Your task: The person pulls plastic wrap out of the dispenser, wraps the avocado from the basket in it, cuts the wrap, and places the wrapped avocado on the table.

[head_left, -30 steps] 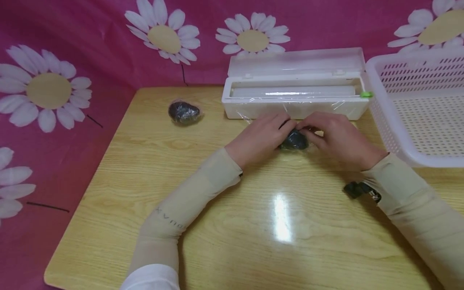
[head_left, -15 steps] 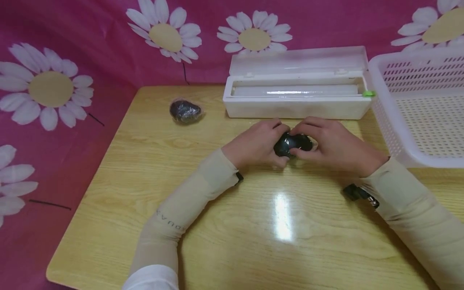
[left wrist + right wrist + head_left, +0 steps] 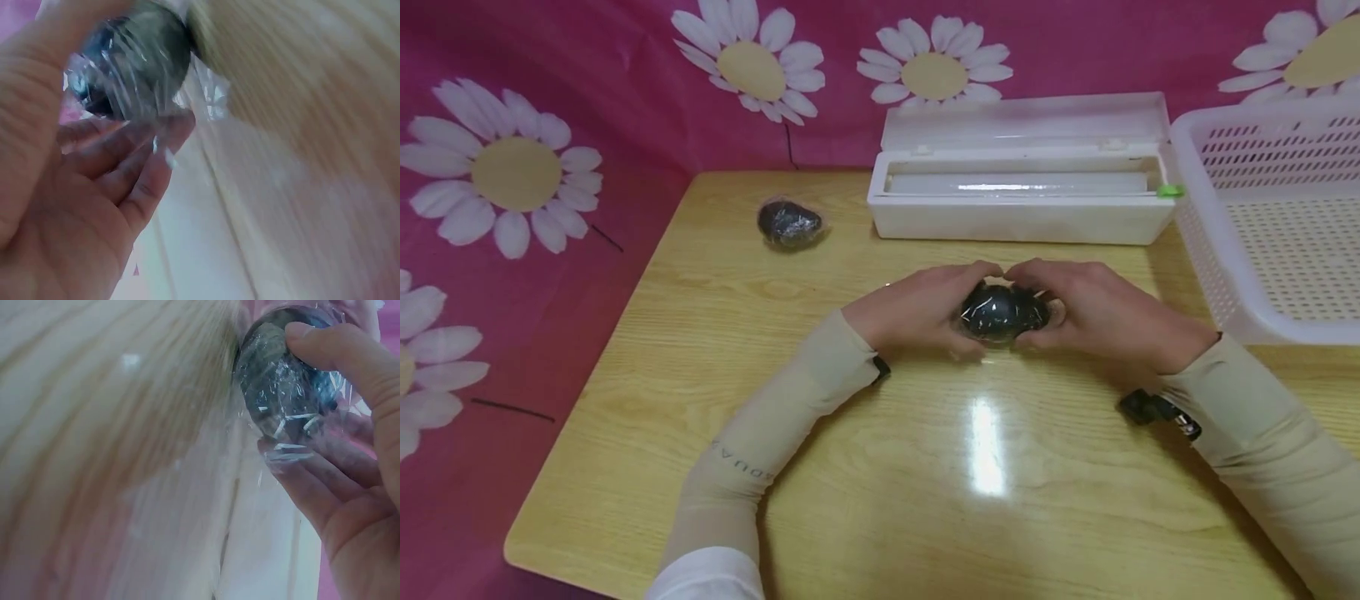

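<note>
A dark, pear-shaped avocado (image 3: 997, 312) in clear cling film is held between both hands over the table. My left hand (image 3: 921, 310) grips its left end, fingers behind and thumb in front. In the left wrist view, loose film (image 3: 215, 94) sticks out past the fingertips. My right hand (image 3: 1090, 315) grips the other end. The right wrist view shows the right thumb (image 3: 325, 345) pressed on the wrapped avocado (image 3: 275, 378), with fingers under the crinkled film. Another wrapped dark avocado (image 3: 790, 223) lies at the back left of the table.
Behind the hands stands a long white cling film box (image 3: 1022, 221), its lid up and the roll (image 3: 1015, 182) showing inside. A green slider (image 3: 1170, 192) sits at its right end. A white perforated basket (image 3: 1217, 275) stands at the right. A pink flowered cloth hangs behind.
Both hands have come away from the box toward me with the avocado. Film that stretched from the box to the hands no longer shows there. The hands now surround the avocado from both sides.
</note>
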Available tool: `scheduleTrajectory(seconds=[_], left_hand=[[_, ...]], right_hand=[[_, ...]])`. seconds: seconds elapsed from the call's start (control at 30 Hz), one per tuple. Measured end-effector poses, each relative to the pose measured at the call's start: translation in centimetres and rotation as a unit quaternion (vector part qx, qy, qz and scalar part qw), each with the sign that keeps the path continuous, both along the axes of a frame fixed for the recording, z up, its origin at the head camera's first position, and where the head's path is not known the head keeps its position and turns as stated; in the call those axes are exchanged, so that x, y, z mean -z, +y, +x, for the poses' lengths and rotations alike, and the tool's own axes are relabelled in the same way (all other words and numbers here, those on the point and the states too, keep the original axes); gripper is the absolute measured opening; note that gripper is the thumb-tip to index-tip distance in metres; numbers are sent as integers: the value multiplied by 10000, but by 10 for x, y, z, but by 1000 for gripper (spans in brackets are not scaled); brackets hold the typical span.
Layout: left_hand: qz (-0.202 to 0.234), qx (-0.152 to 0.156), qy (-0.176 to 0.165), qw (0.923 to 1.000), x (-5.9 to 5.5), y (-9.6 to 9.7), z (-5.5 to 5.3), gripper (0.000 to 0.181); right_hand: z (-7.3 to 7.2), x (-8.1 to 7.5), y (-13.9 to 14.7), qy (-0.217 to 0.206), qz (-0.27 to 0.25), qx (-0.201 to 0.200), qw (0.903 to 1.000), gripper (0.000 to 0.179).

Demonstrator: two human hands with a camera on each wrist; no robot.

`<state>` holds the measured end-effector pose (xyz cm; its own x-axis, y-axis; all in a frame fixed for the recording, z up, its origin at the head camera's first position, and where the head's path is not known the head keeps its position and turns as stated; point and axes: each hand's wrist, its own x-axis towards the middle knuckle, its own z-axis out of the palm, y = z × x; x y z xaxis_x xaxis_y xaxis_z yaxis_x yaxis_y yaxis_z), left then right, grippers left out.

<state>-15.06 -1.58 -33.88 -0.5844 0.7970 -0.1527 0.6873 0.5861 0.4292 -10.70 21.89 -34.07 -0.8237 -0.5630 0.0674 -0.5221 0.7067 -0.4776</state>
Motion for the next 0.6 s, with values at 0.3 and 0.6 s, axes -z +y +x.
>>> scheduleTrajectory(seconds=[0.3,0.6], left_hand=[[28,-477,-286,9984,-11,-23,3,69],[417,312,323,9981,-5,-36,2,13]], right_hand=[[-1,5,-1,-128,-16,-135,9998,74],[-1,5,-3,232,23,-439,9988,71]])
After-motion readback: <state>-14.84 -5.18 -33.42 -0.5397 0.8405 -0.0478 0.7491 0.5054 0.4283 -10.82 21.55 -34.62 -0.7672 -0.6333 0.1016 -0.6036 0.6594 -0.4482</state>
